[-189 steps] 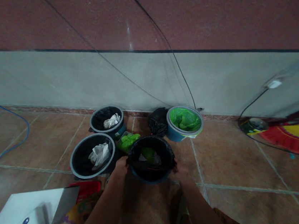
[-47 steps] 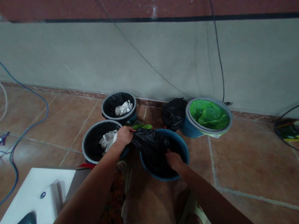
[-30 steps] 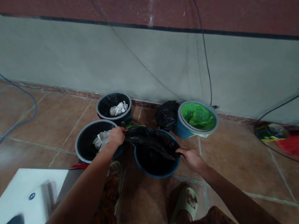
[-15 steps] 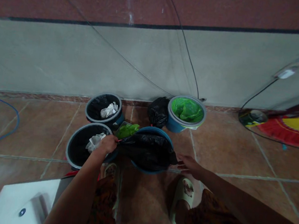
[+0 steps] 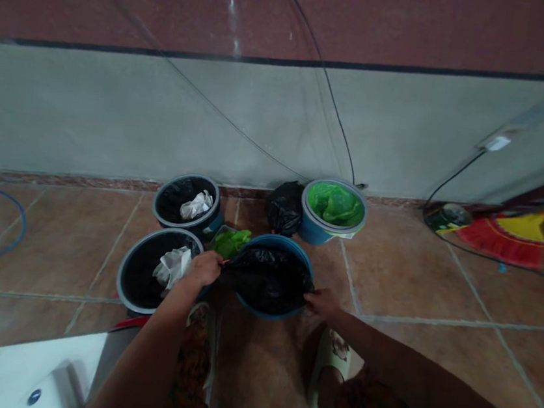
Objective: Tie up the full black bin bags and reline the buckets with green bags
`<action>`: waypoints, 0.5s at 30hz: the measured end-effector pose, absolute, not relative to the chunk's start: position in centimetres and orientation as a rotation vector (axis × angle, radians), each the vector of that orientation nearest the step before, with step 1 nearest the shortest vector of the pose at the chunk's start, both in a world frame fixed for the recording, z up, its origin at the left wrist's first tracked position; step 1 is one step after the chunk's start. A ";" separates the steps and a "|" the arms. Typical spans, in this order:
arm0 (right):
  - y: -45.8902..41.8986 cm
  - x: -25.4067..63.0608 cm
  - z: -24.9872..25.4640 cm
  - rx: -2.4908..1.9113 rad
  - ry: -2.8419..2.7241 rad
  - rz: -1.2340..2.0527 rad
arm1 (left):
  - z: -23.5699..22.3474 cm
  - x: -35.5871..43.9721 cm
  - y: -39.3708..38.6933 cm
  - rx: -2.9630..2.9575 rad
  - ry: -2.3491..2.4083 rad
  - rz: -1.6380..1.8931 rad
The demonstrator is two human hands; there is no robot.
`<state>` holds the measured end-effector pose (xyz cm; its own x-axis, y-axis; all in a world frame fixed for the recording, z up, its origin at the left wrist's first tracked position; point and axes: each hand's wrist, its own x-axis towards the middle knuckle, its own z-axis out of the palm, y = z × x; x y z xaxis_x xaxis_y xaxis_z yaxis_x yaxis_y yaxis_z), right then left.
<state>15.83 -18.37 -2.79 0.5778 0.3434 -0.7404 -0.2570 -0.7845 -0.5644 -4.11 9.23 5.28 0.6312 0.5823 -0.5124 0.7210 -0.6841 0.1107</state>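
two hands on one black liner, four bins, perhaps some nested

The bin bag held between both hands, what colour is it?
The bin bag is black, showing best in the head view.

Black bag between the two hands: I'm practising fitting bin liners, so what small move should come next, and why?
Probably fold the left edge of the black bag down over the rim of the blue bin. The left hand holds that edge out past the bin's left side, the right hand pinches the opposite edge, and the far rim shows uncovered.
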 end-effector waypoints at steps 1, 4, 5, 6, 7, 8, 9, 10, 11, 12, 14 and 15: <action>-18.4 15.8 -2.5 -2.159 -0.057 1.202 | 5.4 -4.0 9.1 2.548 1.051 -0.639; -18.4 15.6 -1.9 -2.153 -0.036 1.192 | 5.8 -3.9 8.7 2.537 1.047 -0.611; -18.5 15.5 -1.8 -2.159 -0.028 1.186 | 5.9 -3.8 8.6 2.534 1.040 -0.601; -18.5 15.5 -1.7 -2.169 -0.023 1.177 | 6.0 -3.7 8.4 2.532 1.034 -0.592; -18.4 15.4 -1.7 -2.181 -0.020 1.166 | 6.1 -3.7 8.3 2.533 1.027 -0.584; -18.4 15.3 -1.8 -2.193 -0.023 1.155 | 6.2 -3.6 8.1 2.533 1.021 -0.578; -18.5 15.2 -1.9 -2.201 -0.028 1.146 | 6.3 -3.6 8.0 2.532 1.020 -0.575; -18.5 15.2 -2.0 -2.209 -0.032 1.131 | 6.4 -3.5 7.8 2.533 1.016 -0.573; -18.6 15.1 -2.1 -2.217 -0.034 1.114 | 6.5 -3.5 7.7 2.534 1.014 -0.570; -18.6 15.1 -2.1 -2.226 -0.034 1.095 | 6.7 -3.5 7.6 2.532 1.019 -0.566; -18.8 15.4 -1.9 -2.219 -0.052 1.055 | 7.0 -3.4 7.4 2.525 1.031 -0.549; -18.8 15.6 -1.6 -2.199 -0.062 1.032 | 7.2 -3.4 7.3 2.519 1.035 -0.538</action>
